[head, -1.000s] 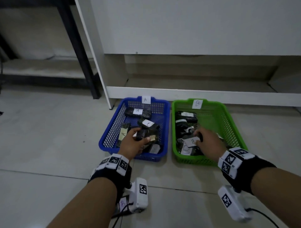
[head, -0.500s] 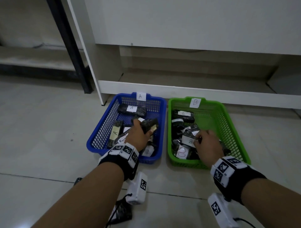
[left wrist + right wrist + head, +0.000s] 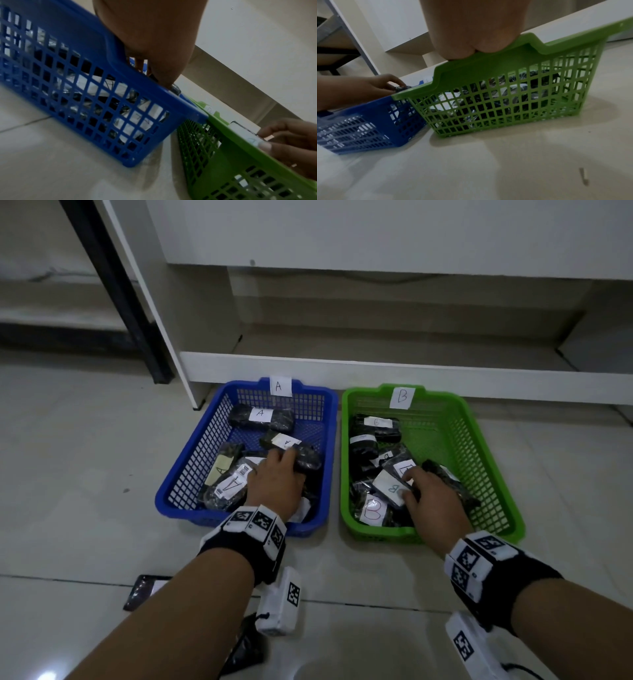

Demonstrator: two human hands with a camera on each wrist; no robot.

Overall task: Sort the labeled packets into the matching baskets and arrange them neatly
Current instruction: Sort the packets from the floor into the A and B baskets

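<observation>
A blue basket (image 3: 195, 460) tagged A and a green basket (image 3: 479, 460) tagged B stand side by side on the floor. Both hold several dark packets with white labels. My left hand (image 3: 277, 474) is down in the blue basket, fingers curled over a dark packet (image 3: 308, 458) near its right wall. My right hand (image 3: 421, 494) reaches into the green basket and pinches a packet with a white B label (image 3: 387, 486). In the left wrist view the right thumb presses that label (image 3: 247, 136) above the green rim (image 3: 223, 135).
A white shelf unit (image 3: 342, 368) stands right behind the baskets, with a black leg (image 3: 130, 313) at the left. Two dark packets (image 3: 144, 590) (image 3: 243, 648) lie on the tiled floor by my left forearm.
My left hand has carried its dark packet lower and to the right inside the blue basket. My right hand stays in the green basket on the B packet. The view has moved closer.
</observation>
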